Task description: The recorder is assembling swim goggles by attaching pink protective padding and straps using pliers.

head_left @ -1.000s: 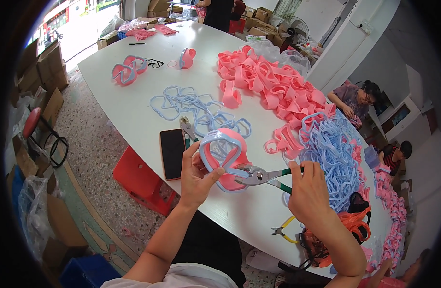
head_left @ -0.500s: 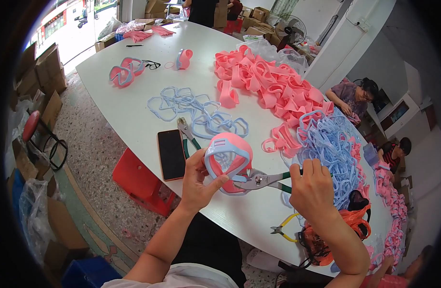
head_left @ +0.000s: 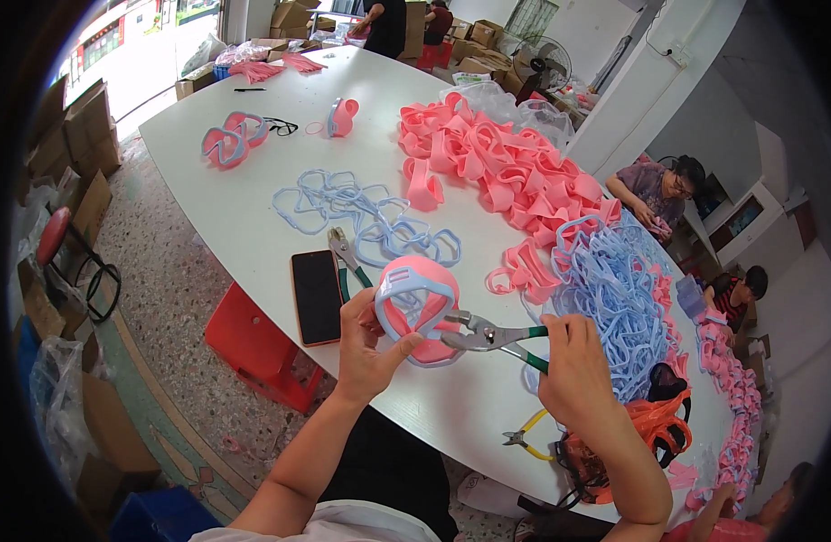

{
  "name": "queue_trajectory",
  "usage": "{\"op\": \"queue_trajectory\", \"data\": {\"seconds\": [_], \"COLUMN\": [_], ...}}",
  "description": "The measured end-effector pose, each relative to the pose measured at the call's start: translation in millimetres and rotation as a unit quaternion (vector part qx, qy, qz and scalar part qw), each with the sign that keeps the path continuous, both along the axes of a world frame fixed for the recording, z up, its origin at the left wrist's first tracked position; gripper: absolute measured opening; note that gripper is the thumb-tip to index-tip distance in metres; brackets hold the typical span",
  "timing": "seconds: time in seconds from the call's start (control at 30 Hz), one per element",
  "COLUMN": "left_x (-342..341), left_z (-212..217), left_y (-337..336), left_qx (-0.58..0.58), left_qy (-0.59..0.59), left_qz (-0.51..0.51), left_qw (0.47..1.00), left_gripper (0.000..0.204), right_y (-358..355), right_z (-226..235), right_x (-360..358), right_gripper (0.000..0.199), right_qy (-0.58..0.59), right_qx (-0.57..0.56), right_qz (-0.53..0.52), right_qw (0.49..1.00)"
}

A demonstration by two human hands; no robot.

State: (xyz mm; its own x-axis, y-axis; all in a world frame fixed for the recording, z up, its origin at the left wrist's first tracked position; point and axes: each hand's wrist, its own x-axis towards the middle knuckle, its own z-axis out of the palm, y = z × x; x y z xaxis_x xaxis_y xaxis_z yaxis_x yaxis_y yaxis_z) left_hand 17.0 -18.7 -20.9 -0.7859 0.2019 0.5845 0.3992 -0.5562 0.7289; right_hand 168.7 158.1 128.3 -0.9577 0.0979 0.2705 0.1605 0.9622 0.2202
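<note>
My left hand (head_left: 368, 352) is closed on a soft pink goggle piece with a light-blue frame (head_left: 416, 287), thumb pressed on its lower rim. In my right hand (head_left: 573, 370) are slip-joint pliers (head_left: 489, 336) with dark green handles. Their handles are spread and the metal jaws stand apart at the goggle piece's right side; whether they touch it I cannot tell. Just beyond my left hand lie a black phone (head_left: 317, 296) and a second pair of green-handled pliers (head_left: 346, 256). Yellow-handled cutters (head_left: 529, 435) lie below my right hand.
Loose blue frames (head_left: 361, 217) lie mid-table. Pink pieces (head_left: 497, 163) and blue frames (head_left: 614, 307) are heaped to the right, near an orange bag (head_left: 655, 425). Finished-looking goggle pieces (head_left: 234, 140) sit far left. A red stool (head_left: 257, 343) stands beside the table; co-workers (head_left: 659, 194) sit right.
The pliers' jaws have opened and shifted up along the goggle piece's right side. My right hand has moved slightly down, and its fingers have loosened on the handles.
</note>
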Motion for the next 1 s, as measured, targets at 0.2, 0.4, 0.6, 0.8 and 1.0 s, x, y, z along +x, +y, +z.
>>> {"op": "queue_trajectory", "data": {"seconds": [0.2, 0.4, 0.6, 0.8, 1.0], "left_x": [3, 5, 7, 2, -9], "left_z": [-5, -8, -2, -2, 14], "left_y": [-2, -2, 2, -4, -10], "left_qx": [-0.056, -0.061, -0.048, -0.047, -0.007], "left_qy": [0.006, 0.025, 0.012, -0.054, -0.202], "left_qz": [0.008, 0.044, 0.024, -0.008, -0.074], "left_qw": [0.998, 0.997, 0.999, 0.997, 0.976], "left_gripper": [0.076, 0.073, 0.074, 0.075, 0.074], "right_y": [4, 5, 13, 12, 18], "right_z": [-9, -15, -22, -18, -1], "right_x": [-4, -7, -10, -9, 3], "right_gripper": [0.052, 0.029, 0.019, 0.027, 0.042], "right_qy": [-0.034, -0.024, -0.026, -0.028, -0.024], "right_qx": [-0.179, -0.104, -0.073, -0.116, -0.086], "right_qz": [0.008, -0.002, -0.014, -0.009, -0.01], "right_qw": [0.983, 0.994, 0.997, 0.993, 0.996]}}
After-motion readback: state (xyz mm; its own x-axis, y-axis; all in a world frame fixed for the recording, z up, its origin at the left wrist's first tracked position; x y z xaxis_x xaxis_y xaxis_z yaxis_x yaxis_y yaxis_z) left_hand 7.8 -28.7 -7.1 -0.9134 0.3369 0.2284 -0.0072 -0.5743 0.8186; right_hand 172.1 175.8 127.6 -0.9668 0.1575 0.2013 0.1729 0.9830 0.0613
